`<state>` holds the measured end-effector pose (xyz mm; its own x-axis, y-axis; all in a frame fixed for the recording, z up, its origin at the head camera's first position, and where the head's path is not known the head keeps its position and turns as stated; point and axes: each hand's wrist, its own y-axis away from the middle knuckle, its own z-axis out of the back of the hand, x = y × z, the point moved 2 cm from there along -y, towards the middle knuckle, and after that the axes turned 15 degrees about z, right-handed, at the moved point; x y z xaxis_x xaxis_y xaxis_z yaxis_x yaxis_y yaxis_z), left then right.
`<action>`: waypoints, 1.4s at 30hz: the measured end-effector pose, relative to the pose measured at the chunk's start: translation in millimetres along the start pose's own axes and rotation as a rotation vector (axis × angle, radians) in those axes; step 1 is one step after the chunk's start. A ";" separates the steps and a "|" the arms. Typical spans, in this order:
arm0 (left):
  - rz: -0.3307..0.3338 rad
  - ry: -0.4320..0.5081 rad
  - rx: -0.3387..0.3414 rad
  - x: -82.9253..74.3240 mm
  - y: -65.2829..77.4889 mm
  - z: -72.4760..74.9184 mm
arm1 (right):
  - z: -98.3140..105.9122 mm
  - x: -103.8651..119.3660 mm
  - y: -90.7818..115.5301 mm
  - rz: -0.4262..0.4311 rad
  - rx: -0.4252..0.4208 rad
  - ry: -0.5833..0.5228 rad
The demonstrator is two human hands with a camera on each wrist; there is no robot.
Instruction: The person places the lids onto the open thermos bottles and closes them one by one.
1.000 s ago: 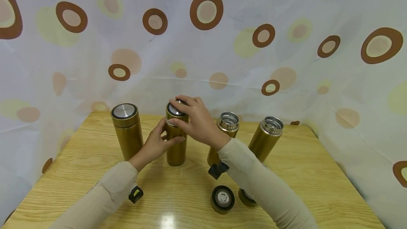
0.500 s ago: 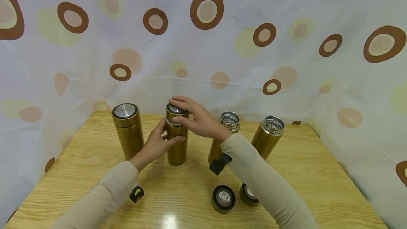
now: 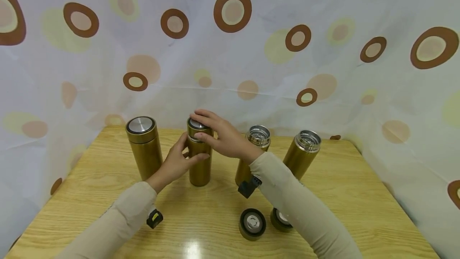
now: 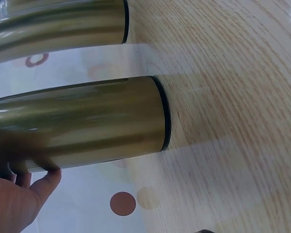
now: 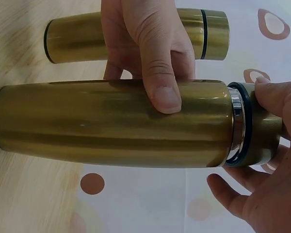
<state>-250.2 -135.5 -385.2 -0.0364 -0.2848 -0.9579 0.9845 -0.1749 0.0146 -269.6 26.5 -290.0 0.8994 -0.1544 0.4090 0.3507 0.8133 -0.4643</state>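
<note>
In the head view, an upright gold thermos flask (image 3: 199, 173) stands on the table, with my left hand (image 3: 177, 164) holding its body. My right hand (image 3: 230, 141) grips the gold lid (image 3: 194, 131) from above, fingers over the silver top and thumb at the near side. Seen from the right wrist, the lid (image 5: 263, 138) sits at the flask's mouth with a strip of shiny silver neck (image 5: 237, 119) showing between lid and body. The left thumb lies along the body there. From the left wrist, the flask's dark-edged base (image 4: 166, 114) rests on the wood.
Left of the hands stands a lidded flask (image 3: 145, 155). To the right are two lidless flasks, one (image 3: 244, 167) partly behind the right wrist and another (image 3: 302, 159) beyond the forearm. Two loose lids, a nearer one (image 3: 252, 224) and another (image 3: 281, 220), lie upturned on the table (image 3: 212, 219).
My right hand has turned slightly on the lid, its thumb shifting a little to the right. The left hand has stayed in place on the flask.
</note>
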 end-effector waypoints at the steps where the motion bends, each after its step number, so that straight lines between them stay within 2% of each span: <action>1: 0.000 0.000 -0.001 0.1 0.5 -0.2 | 0.3 0.7 -0.1 -0.004 0.018 0.015; 4: 0.009 -0.003 0.000 0.3 1.5 -0.7 | 3.1 4.5 -0.3 -0.018 0.072 0.086; 8: 0.019 -0.008 -0.003 -1.3 1.7 -0.9 | 13.0 10.5 -2.1 -0.028 0.105 0.181; 12: 0.023 -0.014 -0.007 -1.3 1.1 -0.5 | 26.0 16.0 -6.0 -0.024 0.154 0.234; 15: 0.022 -0.016 -0.006 -1.2 1.5 -0.2 | 32.6 18.5 -10.1 -0.011 0.231 0.267; 21: 0.012 -0.003 0.004 -1.5 2.2 -0.7 | 35.1 22.4 -18.5 -0.032 0.453 0.303; 24: 0.004 -0.003 0.004 -2.6 2.3 -1.2 | 35.6 23.6 -21.7 -0.040 0.515 0.301; 30: 0.003 -0.004 -0.003 -3.0 2.2 -1.6 | 38.2 23.2 -28.9 -0.022 0.547 0.269; 36: 0.002 -0.005 -0.008 -1.8 1.2 -1.1 | 36.6 25.3 -34.4 -0.099 0.584 0.290; 42: -0.005 -0.033 -0.015 -1.0 0.4 -0.3 | 33.2 29.3 -39.1 -0.112 0.564 0.326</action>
<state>-249.6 -135.0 -384.3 -0.0467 -0.3150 -0.9479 0.9867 -0.1627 0.0055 -265.7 8.8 -233.8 0.9296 -0.3445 0.1310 0.3355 0.9381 0.0862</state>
